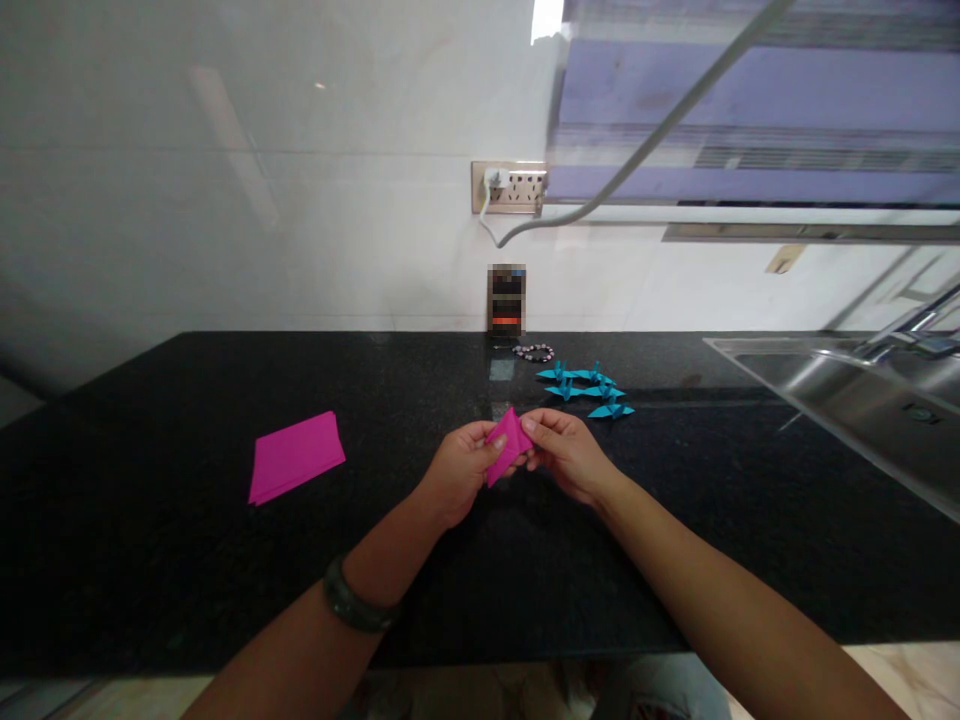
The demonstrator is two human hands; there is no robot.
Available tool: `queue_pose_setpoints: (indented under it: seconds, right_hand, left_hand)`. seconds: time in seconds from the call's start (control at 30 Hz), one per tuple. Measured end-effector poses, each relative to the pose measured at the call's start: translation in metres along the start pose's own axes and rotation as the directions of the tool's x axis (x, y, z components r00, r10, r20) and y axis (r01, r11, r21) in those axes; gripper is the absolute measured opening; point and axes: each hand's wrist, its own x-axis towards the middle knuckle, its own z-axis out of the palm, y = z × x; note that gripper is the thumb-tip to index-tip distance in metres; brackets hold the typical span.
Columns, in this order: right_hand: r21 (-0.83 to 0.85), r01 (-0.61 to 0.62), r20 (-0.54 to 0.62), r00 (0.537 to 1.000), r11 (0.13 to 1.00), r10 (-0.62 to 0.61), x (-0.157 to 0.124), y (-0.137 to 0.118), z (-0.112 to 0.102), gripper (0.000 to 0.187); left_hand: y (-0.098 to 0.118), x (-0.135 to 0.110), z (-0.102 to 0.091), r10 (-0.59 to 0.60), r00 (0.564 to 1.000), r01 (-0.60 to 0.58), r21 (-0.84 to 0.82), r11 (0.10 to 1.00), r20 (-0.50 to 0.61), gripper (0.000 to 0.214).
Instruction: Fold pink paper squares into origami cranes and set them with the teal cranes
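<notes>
A small piece of folded pink paper (pixel 510 437) is held above the dark countertop between both hands. My left hand (pixel 465 467) pinches its left side, thumb lying on the front face. At its right edge, my right hand (pixel 568 450) grips the paper between thumb and fingers. Some of the fingers are hidden behind the paper. Several blue origami cranes (pixel 568 391) stand on the counter just beyond my right hand. Off to the left lies a stack of pink paper sheets (pixel 296 458).
The black countertop (pixel 165 560) meets a white wall. A phone-like object (pixel 507 300), blurred out, leans there beside a beaded bracelet (pixel 535 353). A cable (pixel 637 160) runs from a wall socket (pixel 517 188). At right is a metal sink (pixel 862 400) with a faucet (pixel 915 330).
</notes>
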Motion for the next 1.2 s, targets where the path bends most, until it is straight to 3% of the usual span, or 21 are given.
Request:
queue_pose_setpoints:
  seconds: [0.47,0.77,1.2]
  right_hand:
    - [-0.03,0.01,-0.027,1.0,0.999,-0.011,0.0,-0.0013,0.0023,0.023]
    - [-0.104,0.041,-0.021,0.999,0.994,-0.043,0.0019,-0.0004,-0.0004,0.023]
    - [-0.111,0.047,-0.044,0.998,0.993,-0.052,0.0034,0.0017,-0.0028,0.023]
  left_hand:
    - [-0.0025,0.0019,-0.0038,0.088,0.996,-0.089,0.135,0.987,0.013,0.027]
    - [-0.0001,0.0035,-0.0012,0.072,0.996,-0.066,0.107,0.992,-0.05,0.027]
    - [0.0013,0.0022,0.0001,0.081,0.995,-0.075,0.112,0.991,-0.058,0.023]
